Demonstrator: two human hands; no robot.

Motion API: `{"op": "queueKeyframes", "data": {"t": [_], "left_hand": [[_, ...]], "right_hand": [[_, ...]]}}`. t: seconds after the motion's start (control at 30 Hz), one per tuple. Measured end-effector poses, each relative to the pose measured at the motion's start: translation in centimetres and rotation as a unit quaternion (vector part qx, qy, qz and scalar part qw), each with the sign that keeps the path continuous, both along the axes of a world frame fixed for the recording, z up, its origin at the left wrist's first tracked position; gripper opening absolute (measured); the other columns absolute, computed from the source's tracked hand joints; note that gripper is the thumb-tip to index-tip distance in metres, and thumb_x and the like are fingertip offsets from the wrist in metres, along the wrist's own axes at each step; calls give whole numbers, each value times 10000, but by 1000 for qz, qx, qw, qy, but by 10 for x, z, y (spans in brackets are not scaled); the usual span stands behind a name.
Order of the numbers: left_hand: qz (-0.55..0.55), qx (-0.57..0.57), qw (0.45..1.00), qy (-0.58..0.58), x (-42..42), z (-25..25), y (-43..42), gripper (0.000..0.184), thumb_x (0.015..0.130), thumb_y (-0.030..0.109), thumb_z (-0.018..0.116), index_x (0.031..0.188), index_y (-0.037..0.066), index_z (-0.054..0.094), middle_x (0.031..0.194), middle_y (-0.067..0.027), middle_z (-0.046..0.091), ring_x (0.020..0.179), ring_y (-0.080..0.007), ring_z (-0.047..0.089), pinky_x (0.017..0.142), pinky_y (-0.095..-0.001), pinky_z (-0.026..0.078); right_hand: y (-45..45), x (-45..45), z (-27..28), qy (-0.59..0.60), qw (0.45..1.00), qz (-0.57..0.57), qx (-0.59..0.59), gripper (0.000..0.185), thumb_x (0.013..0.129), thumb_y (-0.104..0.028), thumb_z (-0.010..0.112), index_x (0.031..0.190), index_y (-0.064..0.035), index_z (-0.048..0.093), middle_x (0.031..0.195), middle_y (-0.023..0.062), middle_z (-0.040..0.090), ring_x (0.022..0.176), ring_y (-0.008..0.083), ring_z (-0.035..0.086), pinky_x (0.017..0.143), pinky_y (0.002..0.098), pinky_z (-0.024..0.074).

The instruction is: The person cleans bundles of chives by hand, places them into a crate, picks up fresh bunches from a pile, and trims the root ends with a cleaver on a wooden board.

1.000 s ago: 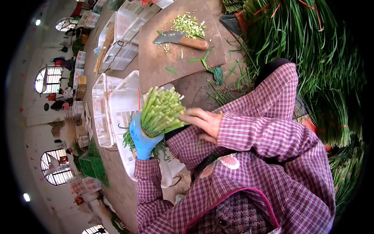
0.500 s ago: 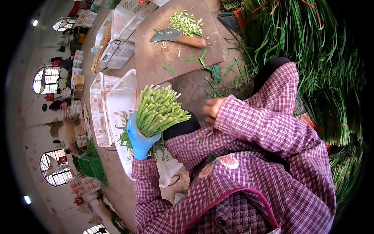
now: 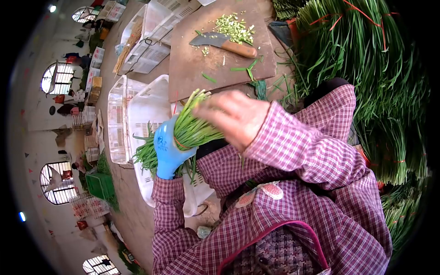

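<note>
My left hand (image 3: 167, 145), in a blue glove, is closed around a bunch of garlic chives (image 3: 195, 129) with an orange band near the glove. The stalk ends point up and right, and loose green leaves hang out below the hand. My bare right hand (image 3: 233, 117) is over the stalk ends, blurred by motion. Its fingers look stretched out and hold nothing I can see; whether they touch the stalks I cannot tell. Beyond, a knife (image 3: 223, 44) with a wooden handle lies on a brown board (image 3: 192, 68) beside chopped stalk pieces (image 3: 235, 28).
White plastic crates (image 3: 149, 107) stand left of the board, under and beside my left hand. Large piles of long green chives (image 3: 353, 55) with red bands are on the right. A green crate (image 3: 99, 185) stands farther left. Leaf scraps lie on the floor.
My right hand has moved left and up, from beside my knee to over the stalk ends. My left hand still holds the bunch, now tilted a little differently. The view has shifted slightly.
</note>
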State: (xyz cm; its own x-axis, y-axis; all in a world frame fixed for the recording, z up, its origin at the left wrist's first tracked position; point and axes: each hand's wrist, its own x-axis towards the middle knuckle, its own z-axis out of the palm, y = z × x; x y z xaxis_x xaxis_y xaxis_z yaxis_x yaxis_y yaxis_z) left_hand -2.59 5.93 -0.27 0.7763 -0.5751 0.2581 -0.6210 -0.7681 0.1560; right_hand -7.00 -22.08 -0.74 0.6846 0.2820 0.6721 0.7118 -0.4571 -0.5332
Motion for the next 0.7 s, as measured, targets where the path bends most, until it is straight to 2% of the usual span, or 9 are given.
{"op": "queueKeyframes", "data": {"t": [0.07, 0.13, 0.17, 0.27, 0.4, 0.47, 0.57, 0.6, 0.7], "left_hand": [[-6, 1, 1000, 14, 3, -2, -2, 890, 491, 250, 831, 1288, 51, 490, 1029, -126, 587, 946, -310, 572, 834, -417, 439], [-6, 11, 1000, 13, 1, 2, -2, 890, 490, 249, 831, 1292, 69, 489, 1029, -117, 582, 949, -302, 570, 833, -411, 438], [5, 33, 999, 14, 0, 4, -4, 895, 482, 221, 829, 1288, 49, 482, 1035, -133, 587, 957, -315, 577, 838, -416, 447], [12, 52, 998, 25, 1, 4, -3, 895, 471, 192, 826, 1281, 33, 479, 1043, -148, 590, 960, -331, 581, 838, -417, 456], [-5, 10, 999, 33, 3, 3, -2, 921, 482, 238, 831, 1319, 91, 474, 1016, -114, 576, 929, -303, 567, 838, -405, 441], [-10, 36, 999, 9, 2, 5, -1, 924, 481, 243, 832, 1319, 93, 473, 1018, -115, 575, 931, -303, 566, 843, -407, 440], [4, 48, 999, 9, 1, 5, 6, 913, 469, 225, 831, 1298, 73, 481, 1026, -128, 584, 939, -314, 576, 841, -412, 449], [12, 36, 999, 33, 2, 3, 7, 899, 457, 201, 830, 1276, 52, 490, 1031, -141, 592, 945, -325, 586, 833, -416, 459], [6, 40, 999, 21, 3, 1, 6, 904, 454, 202, 830, 1278, 52, 490, 1028, -138, 591, 943, -320, 587, 827, -412, 463]], "right_hand": [[10, -5, -22, -44, 996, 47, -56, 620, 695, 8, 632, 1286, -135, 514, 1147, 112, 573, 1039, 283, 580, 819, 371, 558], [-15, -6, -55, 162, 971, -24, -177, 618, 663, -25, 667, 1259, -143, 552, 1072, 138, 612, 982, 293, 620, 816, 368, 554], [-25, 6, -65, 408, 859, -66, -303, 481, 726, -43, 641, 1201, -71, 570, 966, 140, 635, 899, 289, 639, 770, 362, 562], [-29, -7, -59, 127, 964, -158, -172, 316, 787, -78, 628, 1092, -6, 583, 847, 129, 614, 800, 272, 628, 709, 357, 554], [15, -8, -18, -66, 998, 10, -18, 417, 748, -33, 605, 1164, -44, 573, 1017, 98, 617, 893, 248, 612, 781, 345, 557], [9, -2, -46, -2, 994, -26, -107, 479, 724, -54, 642, 1197, -46, 566, 1041, 83, 619, 913, 231, 612, 824, 336, 554], [-28, 10, -95, 340, 846, -132, -388, 399, 820, -197, 678, 1185, -88, 563, 1149, 108, 598, 1066, 239, 583, 943, 392, 491], [-36, 5, -107, 203, 936, -159, -239, 297, 870, -221, 617, 1121, -63, 599, 928, 84, 639, 867, 276, 630, 787, 340, 542], [-14, -8, -19, 163, 978, -121, -46, 227, 920, -250, 571, 975, -30, 570, 883, 125, 618, 863, 291, 627, 733, 383, 530]]}}
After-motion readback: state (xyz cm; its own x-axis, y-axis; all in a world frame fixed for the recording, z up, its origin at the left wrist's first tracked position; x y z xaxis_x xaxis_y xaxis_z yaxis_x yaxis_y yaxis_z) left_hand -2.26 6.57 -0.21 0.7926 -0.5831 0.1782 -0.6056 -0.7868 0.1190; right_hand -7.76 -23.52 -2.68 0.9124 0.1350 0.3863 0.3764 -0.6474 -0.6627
